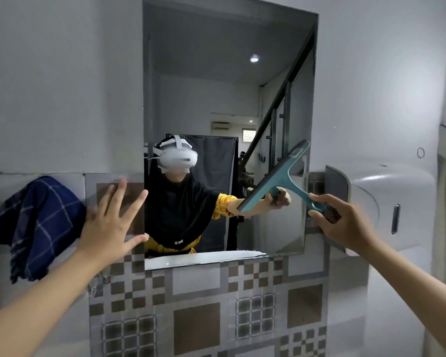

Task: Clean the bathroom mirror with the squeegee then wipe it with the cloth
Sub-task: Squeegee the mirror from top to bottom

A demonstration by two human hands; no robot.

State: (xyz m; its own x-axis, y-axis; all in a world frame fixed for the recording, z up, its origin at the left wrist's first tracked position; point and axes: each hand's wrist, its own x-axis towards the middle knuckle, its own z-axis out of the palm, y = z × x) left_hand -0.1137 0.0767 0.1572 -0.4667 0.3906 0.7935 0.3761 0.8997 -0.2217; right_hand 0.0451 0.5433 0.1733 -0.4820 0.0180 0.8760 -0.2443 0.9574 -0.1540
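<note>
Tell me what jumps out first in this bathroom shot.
The teal squeegee, gripped by the right hand, lies tilted on the lower right of the wall mirror. The left hand presses flat on the tiled wall beside the mirror's left edge, and a navy checked cloth hangs further left.
</note>
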